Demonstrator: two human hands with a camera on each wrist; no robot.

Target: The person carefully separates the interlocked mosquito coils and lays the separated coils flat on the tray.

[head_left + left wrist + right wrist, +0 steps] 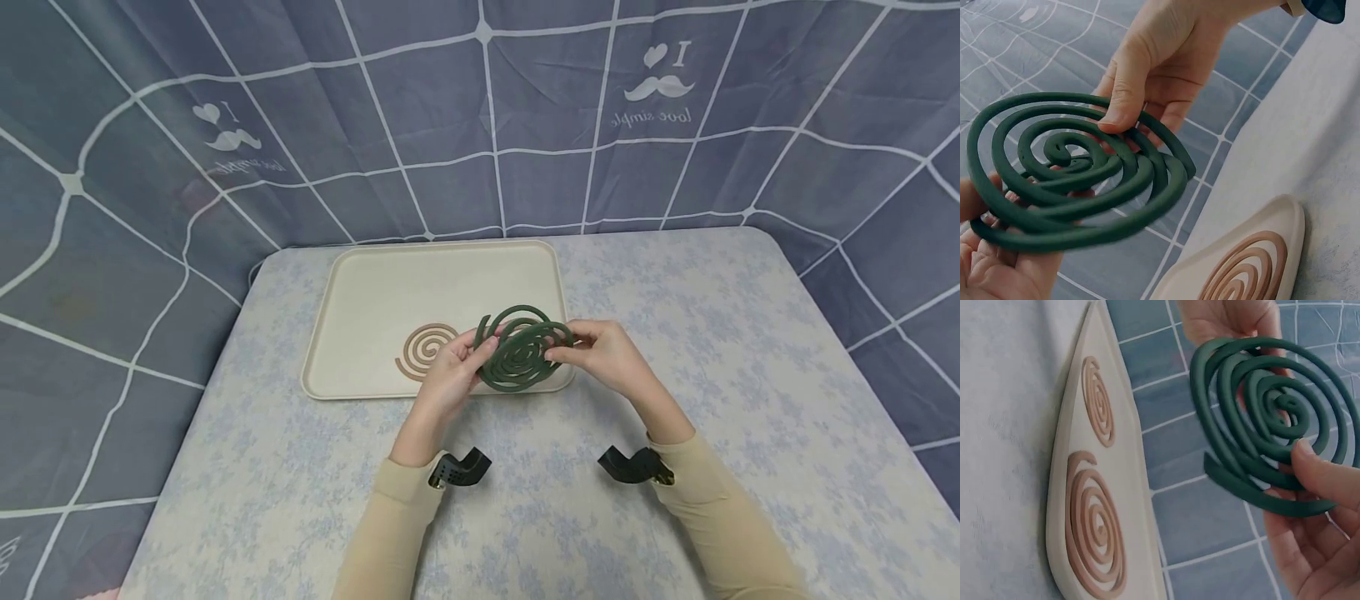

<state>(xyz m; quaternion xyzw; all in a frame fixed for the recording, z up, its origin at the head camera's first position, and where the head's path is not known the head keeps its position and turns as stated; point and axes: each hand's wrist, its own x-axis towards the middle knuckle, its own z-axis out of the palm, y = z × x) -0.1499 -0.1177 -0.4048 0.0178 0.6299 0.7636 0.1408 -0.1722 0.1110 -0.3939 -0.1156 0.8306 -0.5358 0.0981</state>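
Item: green coil (pixel 517 358), matt, dark green, of rounded section; several rings layered and crossing, with blunt ends. We cannot tell whether it is one piece or more. Location: raised in both hands, over the near right corner of a cream tray (pixel 420 279).

Left hand (pixel 450 367): grips the coil's left side, thumb uppermost. Right hand (pixel 607 354): pinches its right side between thumb and fingers.

By view: from the head we count one brown spiral (pixel 429 350) on the tray, beside the left hand. The right wrist view gives us two brown spirals lying flat there, close together; the left wrist view gives one, cut by the frame edge. The wrist views also show the coil's curled inner ends and the fingers beneath it. The head view alone shows both beige sleeves (pixel 390 533).

Writing: on the grey-blue curtain (pixel 543 187) we read "I", a heart, a moustache and "love simple", white and reversed. A second printing, at left, is creased and only partly legible.
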